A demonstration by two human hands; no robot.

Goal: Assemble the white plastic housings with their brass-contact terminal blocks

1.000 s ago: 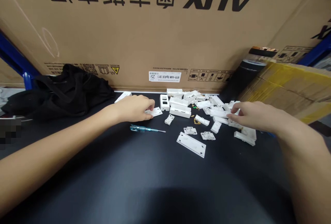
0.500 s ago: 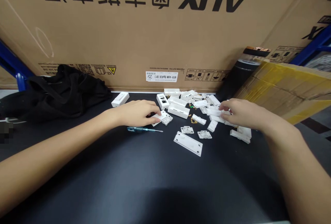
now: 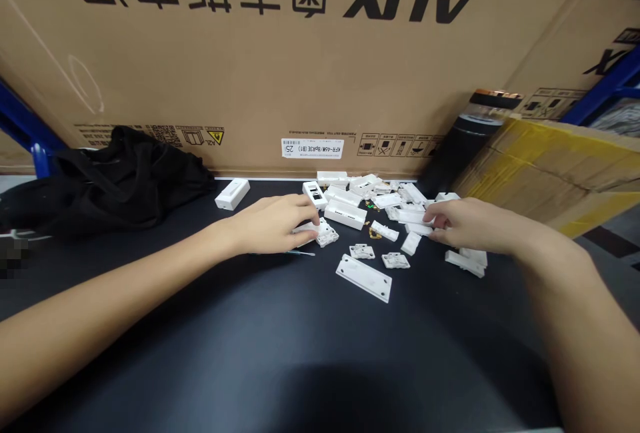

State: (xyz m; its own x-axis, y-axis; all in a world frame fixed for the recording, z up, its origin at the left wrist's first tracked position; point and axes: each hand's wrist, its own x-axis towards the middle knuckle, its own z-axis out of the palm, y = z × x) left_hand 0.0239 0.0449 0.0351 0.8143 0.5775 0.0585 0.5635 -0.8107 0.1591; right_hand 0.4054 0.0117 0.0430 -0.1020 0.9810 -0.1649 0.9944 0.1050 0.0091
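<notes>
Black counter [image 3: 250, 353], white plastic parts [image 3: 345, 214], cardboard carton [image 3: 225, 73] behind.
Our left hand [image 3: 273, 224] pinches a white plate [image 3: 306, 227] in its grip; our right hand [image 3: 467, 224], grip spread, sits among the parts.

Back of the blk tabletop [image 3: 250, 333] is closed off by a lg brown cardboard box [image 3: 210, 73], printed upside down w/ "AUX" & Chinese chars in blk; a white label [image 3: 313, 148] is stuck low on its face, & a yellow warning triangle [image 3: 217, 135] is printed to L of that. Blk cloth [image 3: 130, 166] is heaped at far L. On R, a dark bottle [image 3: 453, 150] w/ coppery top is seen tilted, just beside a smaller carton [image 3: 550, 166] crossed w/ yellow tape. Blue frame parts [image 3: 23, 113] are shown at both edges.
</notes>
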